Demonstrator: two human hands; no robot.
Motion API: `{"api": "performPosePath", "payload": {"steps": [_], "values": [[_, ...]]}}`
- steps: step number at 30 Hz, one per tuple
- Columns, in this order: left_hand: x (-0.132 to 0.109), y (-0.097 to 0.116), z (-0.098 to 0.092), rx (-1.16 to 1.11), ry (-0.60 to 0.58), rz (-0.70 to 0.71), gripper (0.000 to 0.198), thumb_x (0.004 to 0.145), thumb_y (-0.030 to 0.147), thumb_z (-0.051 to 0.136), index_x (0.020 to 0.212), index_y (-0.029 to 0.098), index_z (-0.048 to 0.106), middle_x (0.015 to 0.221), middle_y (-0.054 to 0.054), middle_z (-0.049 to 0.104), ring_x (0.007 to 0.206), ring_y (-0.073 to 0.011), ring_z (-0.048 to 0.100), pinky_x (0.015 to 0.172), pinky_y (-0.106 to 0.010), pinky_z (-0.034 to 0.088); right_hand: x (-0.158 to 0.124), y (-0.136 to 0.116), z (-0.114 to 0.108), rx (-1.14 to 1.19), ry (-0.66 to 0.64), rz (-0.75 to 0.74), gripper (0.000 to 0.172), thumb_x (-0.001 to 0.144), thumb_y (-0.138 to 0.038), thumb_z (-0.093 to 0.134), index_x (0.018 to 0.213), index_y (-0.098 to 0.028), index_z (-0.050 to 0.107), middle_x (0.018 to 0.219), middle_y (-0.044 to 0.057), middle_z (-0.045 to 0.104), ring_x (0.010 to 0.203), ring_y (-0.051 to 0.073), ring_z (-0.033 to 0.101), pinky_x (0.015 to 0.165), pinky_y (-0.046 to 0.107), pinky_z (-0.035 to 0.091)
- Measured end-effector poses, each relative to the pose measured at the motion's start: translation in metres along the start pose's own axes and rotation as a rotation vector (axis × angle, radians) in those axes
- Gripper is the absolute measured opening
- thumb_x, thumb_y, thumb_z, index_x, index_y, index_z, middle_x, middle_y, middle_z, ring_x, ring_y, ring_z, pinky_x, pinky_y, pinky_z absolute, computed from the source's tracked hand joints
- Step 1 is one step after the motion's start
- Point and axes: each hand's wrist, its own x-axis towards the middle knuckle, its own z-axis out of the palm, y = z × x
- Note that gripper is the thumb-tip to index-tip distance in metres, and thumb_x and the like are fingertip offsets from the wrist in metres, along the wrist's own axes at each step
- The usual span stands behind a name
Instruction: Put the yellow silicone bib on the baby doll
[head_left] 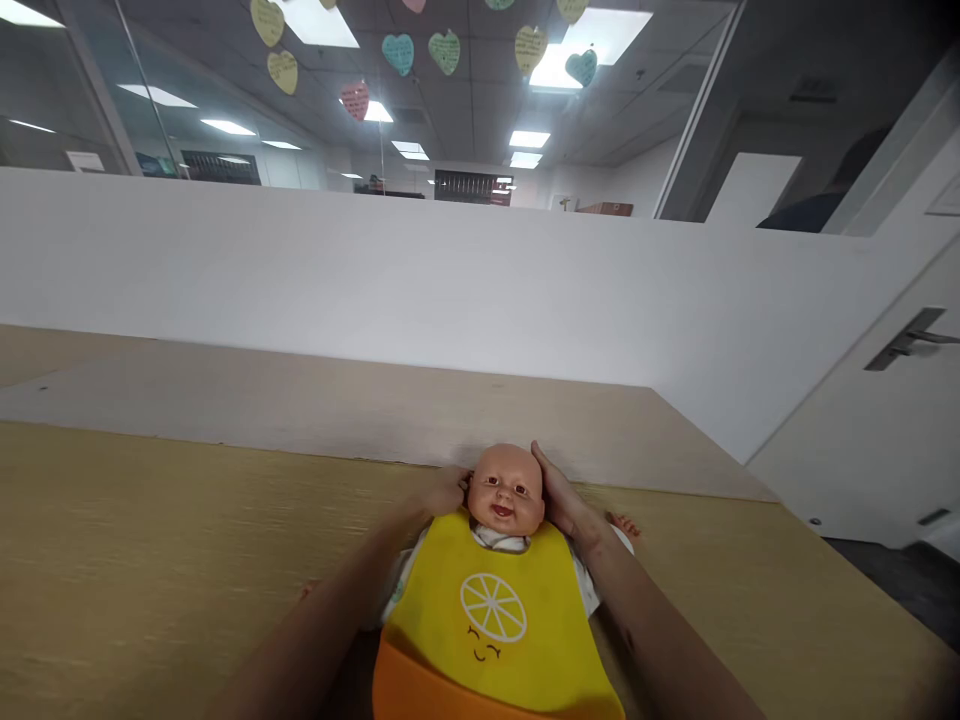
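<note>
From the head camera, a baby doll (506, 490) lies face up on the bench (150, 540), with a yellow and orange bib (491, 640) over its chest. The left grip (448, 490) curls against one side of the doll's head, its fingers too hidden to tell how closed it is. The right grip (566, 497) is open, its palm flat against the other side. Uneven pressure from the two grips could roll the head or shift the doll, and the bib could slide. The smooth head could also slip if either grip loosens.
</note>
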Motion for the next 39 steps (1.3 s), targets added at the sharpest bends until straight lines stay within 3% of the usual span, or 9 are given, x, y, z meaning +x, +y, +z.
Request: {"api": "performPosePath", "payload": {"steps": [6,12,16,19,23,27,33,36,39], "values": [[-0.008,0.004,-0.004,0.163,-0.067,-0.015,0.051,0.065,0.007,0.055,0.114,0.012,0.069,0.118,-0.013,0.070,0.106,-0.0303,0.062,0.090,-0.037,0.046,0.000,0.003,0.007,-0.086,0.055,-0.102,0.054,0.094,-0.056,0.043,0.117,-0.011,0.062,0.114,0.013,0.068,0.115,0.021,0.060,0.110,0.035,0.038],[-0.011,0.013,-0.014,0.299,-0.080,-0.013,0.044,0.068,0.009,0.052,0.106,0.014,0.073,0.108,-0.010,0.074,0.098,-0.0283,0.065,0.091,-0.036,0.044,0.023,0.014,-0.014,-0.261,0.057,-0.240,0.056,0.087,-0.062,0.050,0.105,-0.013,0.068,0.104,0.011,0.071,0.106,0.023,0.063,0.105,0.038,0.042],[-0.021,0.030,-0.025,0.390,0.007,0.005,0.031,0.069,0.012,0.053,0.091,0.018,0.075,0.100,-0.008,0.075,0.098,-0.0282,0.064,0.090,-0.033,0.042,0.028,0.018,-0.022,-0.368,0.045,-0.328,0.054,0.084,-0.063,0.054,0.099,-0.014,0.069,0.093,0.008,0.072,0.096,0.022,0.064,0.095,0.035,0.047],[-0.043,0.052,-0.030,0.466,0.165,0.016,0.032,0.075,0.017,0.051,0.099,0.018,0.072,0.101,-0.010,0.073,0.098,-0.0269,0.062,0.087,-0.031,0.040,0.019,0.008,-0.022,-0.417,0.101,-0.408,0.051,0.080,-0.062,0.059,0.087,-0.013,0.069,0.082,0.007,0.071,0.083,0.020,0.063,0.081,0.031,0.049],[-0.097,0.073,-0.028,0.514,0.284,-0.006,0.022,0.082,0.028,0.050,0.091,0.019,0.069,0.079,-0.003,0.070,0.073,-0.0189,0.060,0.066,-0.025,0.037,-0.026,-0.023,-0.015,-0.642,0.180,-0.508,0.040,0.079,-0.054,0.064,0.081,-0.015,0.068,0.083,0.006,0.069,0.071,0.017,0.059,0.066,0.027,0.046],[-0.159,0.055,-0.020,0.449,0.343,-0.149,0.026,0.083,0.032,0.051,0.065,0.017,0.062,0.059,-0.001,0.059,0.056,-0.0152,0.050,0.056,-0.024,0.029,-0.106,-0.030,-0.007,-0.771,0.315,-0.593,0.035,0.084,-0.050,0.056,0.093,-0.017,0.064,0.078,0.003,0.064,0.068,0.016,0.058,0.061,0.026,0.044],[-0.211,0.004,0.016,0.189,0.395,-0.193,0.038,0.084,0.041,0.052,0.111,0.016,0.064,0.064,-0.001,0.063,0.062,-0.0184,0.057,0.062,-0.026,0.038,-0.200,0.043,-0.014,-0.985,0.285,-0.363,0.047,0.085,-0.058,0.055,0.116,-0.022,0.057,0.064,-0.001,0.058,0.056,0.015,0.053,0.052,0.026,0.038],[-0.214,0.013,0.030,0.053,0.448,-0.192,0.046,0.080,0.039,0.057,0.119,0.014,0.059,0.072,-0.001,0.061,0.058,-0.0152,0.055,0.057,-0.026,0.040,-0.216,0.076,-0.005,-0.835,0.191,-0.395,0.058,0.081,-0.050,0.063,0.130,-0.022,0.048,0.063,-0.004,0.052,0.057,0.014,0.049,0.054,0.025,0.039],[-0.216,0.037,0.034,-0.260,0.454,-0.208,0.046,0.073,0.041,0.065,0.111,0.017,0.059,0.084,-0.001,0.060,0.062,-0.0131,0.057,0.058,-0.025,0.047,-0.218,0.087,0.012,-0.702,0.255,-0.460,0.058,0.073,-0.043,0.072,0.125,-0.024,0.053,0.065,-0.004,0.049,0.059,0.013,0.046,0.052,0.023,0.037]]}}
